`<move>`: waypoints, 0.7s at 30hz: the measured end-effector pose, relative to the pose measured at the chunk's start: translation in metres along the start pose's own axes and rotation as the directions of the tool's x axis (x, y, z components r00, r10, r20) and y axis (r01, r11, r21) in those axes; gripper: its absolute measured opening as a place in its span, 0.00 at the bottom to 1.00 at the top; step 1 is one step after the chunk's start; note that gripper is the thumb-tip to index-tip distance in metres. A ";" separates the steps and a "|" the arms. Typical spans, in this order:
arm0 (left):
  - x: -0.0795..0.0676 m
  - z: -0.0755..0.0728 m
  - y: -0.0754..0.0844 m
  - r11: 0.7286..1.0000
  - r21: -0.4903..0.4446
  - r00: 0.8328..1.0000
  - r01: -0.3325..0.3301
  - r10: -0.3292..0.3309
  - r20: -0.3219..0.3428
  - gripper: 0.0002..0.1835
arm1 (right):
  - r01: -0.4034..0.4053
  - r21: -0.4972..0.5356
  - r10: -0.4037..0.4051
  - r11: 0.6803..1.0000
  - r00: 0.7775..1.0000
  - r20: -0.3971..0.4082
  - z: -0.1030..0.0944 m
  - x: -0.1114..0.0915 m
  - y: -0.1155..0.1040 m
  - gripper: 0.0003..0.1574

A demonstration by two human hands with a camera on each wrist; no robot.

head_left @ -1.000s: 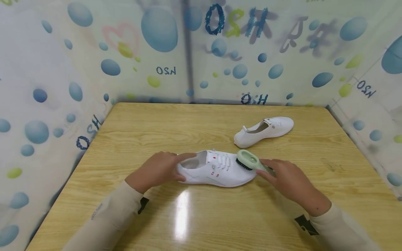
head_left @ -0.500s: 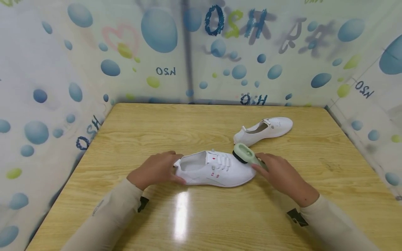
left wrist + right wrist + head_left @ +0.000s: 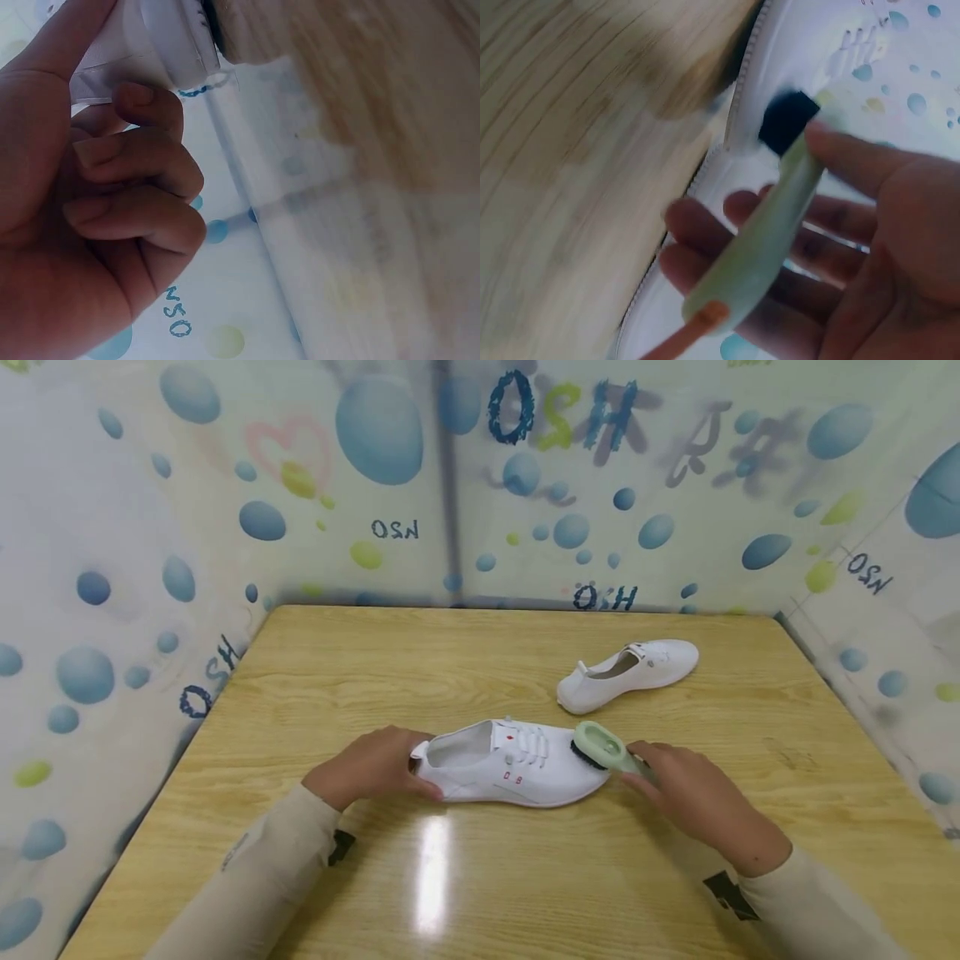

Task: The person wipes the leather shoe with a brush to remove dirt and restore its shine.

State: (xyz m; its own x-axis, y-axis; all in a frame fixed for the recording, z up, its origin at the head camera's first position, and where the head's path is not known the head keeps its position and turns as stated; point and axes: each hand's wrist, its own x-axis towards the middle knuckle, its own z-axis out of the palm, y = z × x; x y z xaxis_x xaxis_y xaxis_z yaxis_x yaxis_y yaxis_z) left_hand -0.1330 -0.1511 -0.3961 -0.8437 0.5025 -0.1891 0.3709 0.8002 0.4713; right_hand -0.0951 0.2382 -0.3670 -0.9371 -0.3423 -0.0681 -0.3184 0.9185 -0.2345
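A white lace-up shoe [image 3: 547, 768] with small red marks lies on the wooden table, toe to the right. My left hand [image 3: 375, 768] grips its heel between thumb and fingers; in the left wrist view the shoe's heel [image 3: 135, 52] shows at the top, with the other fingers curled below. My right hand [image 3: 693, 793] holds a pale green shoe brush [image 3: 600, 743] by its handle. The dark bristles face down at the shoe's toe. In the right wrist view the brush handle [image 3: 761, 240] runs across the fingers, thumb near the bristle end.
Behind the brush, a second white shoe [image 3: 630, 672] lies on the table [image 3: 420, 652], toe pointing right. A curtain [image 3: 480, 485] printed with blue and green drops rises along the back and both sides. A bright light reflection streaks the table in front.
The brush in my right hand moves up and left over the toe, then back down and right. My left hand's index finger draws back from the shoe opening to the heel.
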 end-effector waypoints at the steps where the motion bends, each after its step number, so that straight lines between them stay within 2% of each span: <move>1: 0.000 0.000 0.000 1.000 -0.002 1.000 0.000 0.000 -0.002 0.30 | 0.002 0.001 -0.002 1.000 1.000 -0.010 0.001 0.003 -0.001 0.28; 6: 0.000 0.000 0.000 1.000 0.003 1.000 -0.001 0.001 -0.009 0.29 | 0.024 0.029 -0.024 0.999 1.000 0.005 0.004 0.011 -0.012 0.30; 11: 0.002 0.001 0.003 1.000 -0.005 1.000 0.012 -0.012 -0.004 0.30 | 0.064 0.010 -0.065 0.998 0.997 0.033 0.004 0.000 -0.012 0.29; 16: 0.003 0.001 0.003 1.000 -0.001 1.000 0.018 -0.018 -0.006 0.32 | 0.027 -0.016 -0.026 1.000 0.999 0.018 0.002 -0.008 -0.004 0.28; 21: 0.002 0.002 0.000 1.000 -0.009 1.000 0.027 -0.027 -0.010 0.33 | 0.009 -0.007 -0.009 1.000 1.000 0.006 0.005 0.004 -0.009 0.28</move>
State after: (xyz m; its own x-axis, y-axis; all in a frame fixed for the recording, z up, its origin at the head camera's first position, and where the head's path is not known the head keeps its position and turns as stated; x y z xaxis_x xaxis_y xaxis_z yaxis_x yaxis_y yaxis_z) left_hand -0.1337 -0.1491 -0.3984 -0.8574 0.4772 -0.1928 0.3446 0.8105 0.4736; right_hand -0.0951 0.2278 -0.3698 -0.9335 -0.3514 -0.0721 -0.3276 0.9170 -0.2278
